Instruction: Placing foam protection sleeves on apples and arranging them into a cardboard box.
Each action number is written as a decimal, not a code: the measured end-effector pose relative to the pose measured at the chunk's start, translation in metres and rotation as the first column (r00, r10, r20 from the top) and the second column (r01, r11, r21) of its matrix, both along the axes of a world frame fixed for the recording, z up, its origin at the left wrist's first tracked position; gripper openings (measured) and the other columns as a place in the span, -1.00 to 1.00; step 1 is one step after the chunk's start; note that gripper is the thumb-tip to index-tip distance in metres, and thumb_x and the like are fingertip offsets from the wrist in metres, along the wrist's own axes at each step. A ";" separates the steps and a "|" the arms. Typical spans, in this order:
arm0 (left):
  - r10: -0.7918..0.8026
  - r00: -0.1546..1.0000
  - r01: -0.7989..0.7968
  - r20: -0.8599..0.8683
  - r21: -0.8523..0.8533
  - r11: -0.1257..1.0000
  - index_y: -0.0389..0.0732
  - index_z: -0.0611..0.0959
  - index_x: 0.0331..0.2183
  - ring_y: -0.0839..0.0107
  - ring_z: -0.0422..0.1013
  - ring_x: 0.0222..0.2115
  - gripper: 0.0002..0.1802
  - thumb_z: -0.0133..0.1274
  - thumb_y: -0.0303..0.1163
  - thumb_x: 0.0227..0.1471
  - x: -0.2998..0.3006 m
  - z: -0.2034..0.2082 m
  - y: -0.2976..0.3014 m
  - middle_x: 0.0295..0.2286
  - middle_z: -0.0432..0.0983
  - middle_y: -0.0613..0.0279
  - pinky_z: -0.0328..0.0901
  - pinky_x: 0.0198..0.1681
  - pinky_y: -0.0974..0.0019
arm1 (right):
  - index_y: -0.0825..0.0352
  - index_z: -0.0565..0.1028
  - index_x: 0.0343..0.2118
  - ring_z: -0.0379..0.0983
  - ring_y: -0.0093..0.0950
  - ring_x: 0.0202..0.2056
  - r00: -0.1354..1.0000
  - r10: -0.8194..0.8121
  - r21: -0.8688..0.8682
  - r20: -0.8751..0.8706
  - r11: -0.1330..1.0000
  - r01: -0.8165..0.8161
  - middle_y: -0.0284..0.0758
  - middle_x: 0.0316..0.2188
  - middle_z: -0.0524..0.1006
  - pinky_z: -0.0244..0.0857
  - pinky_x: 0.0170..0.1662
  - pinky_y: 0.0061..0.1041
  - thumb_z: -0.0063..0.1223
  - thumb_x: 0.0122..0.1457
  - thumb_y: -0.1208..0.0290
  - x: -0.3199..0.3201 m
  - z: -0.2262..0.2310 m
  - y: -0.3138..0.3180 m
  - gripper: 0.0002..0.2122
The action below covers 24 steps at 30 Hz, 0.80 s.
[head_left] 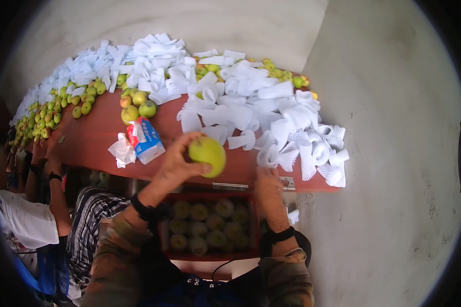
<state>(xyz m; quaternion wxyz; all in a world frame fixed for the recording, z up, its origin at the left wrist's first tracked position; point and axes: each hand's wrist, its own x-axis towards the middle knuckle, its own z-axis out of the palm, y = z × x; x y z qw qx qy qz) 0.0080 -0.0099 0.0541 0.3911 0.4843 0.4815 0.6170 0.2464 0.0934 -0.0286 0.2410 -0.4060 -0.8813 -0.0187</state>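
My left hand [175, 162] is closed around a yellow-green apple [209, 156], raised over the table's front edge with fingers and thumb on its left side. At the same edge, farther right, my right hand [269, 187] has its fingers curled at the lower end of a white foam net sleeve [268, 155]. The fingertips are partly hidden there. That sleeve lies at the front of a loose heap of white foam net sleeves [235, 115]. Below the table edge, between my forearms, a red box [165, 238] holds rows of apples [198, 228], apparently wrapped in netting.
A red-brown table [92, 138] runs across. On it are a blue-and-red tissue pack [149, 143], a crumpled tissue [122, 152], several loose apples [130, 113] and flat foam sleeves [159, 53]. Another person's arm [59, 199] is at the left. A grey wall [389, 153] stands right.
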 end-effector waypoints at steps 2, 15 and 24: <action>-0.044 0.997 0.047 0.060 -0.044 0.998 -0.19 0.39 0.01 0.45 0.35 -0.12 -0.22 0.35 -0.49 -0.32 0.016 -0.006 -0.003 -0.13 0.40 0.31 0.30 -0.03 0.33 | 0.31 0.40 -0.36 0.39 -0.21 -0.19 0.998 -0.062 0.060 0.027 0.996 0.060 -0.21 -0.34 0.50 0.32 -0.15 -0.22 -0.02 -0.04 0.59 0.002 -0.011 0.006 -0.85; 0.420 0.681 -0.194 -0.600 0.405 0.894 -0.19 0.41 -0.03 0.05 0.35 -0.13 -0.15 0.40 -0.47 -0.49 0.007 -0.046 -0.005 -0.12 0.41 0.03 0.30 -0.08 0.14 | 0.32 0.43 -0.24 0.39 -0.22 -0.18 1.000 -0.014 0.242 0.027 0.970 0.007 -0.23 -0.24 0.47 0.26 -0.09 -0.19 0.07 -0.02 0.50 -0.017 0.001 0.012 -0.77; 0.410 0.733 -0.287 -0.543 0.300 0.910 -0.16 0.42 -0.04 0.06 0.34 -0.15 -0.21 0.37 -0.40 -0.43 0.000 -0.047 -0.015 -0.15 0.43 0.07 0.30 -0.09 0.12 | 0.27 0.46 -0.18 0.37 -0.14 -0.12 0.982 -0.122 -0.148 0.146 0.979 0.144 -0.17 -0.21 0.47 0.29 -0.10 -0.16 0.13 -0.01 0.46 -0.020 0.001 0.020 -0.72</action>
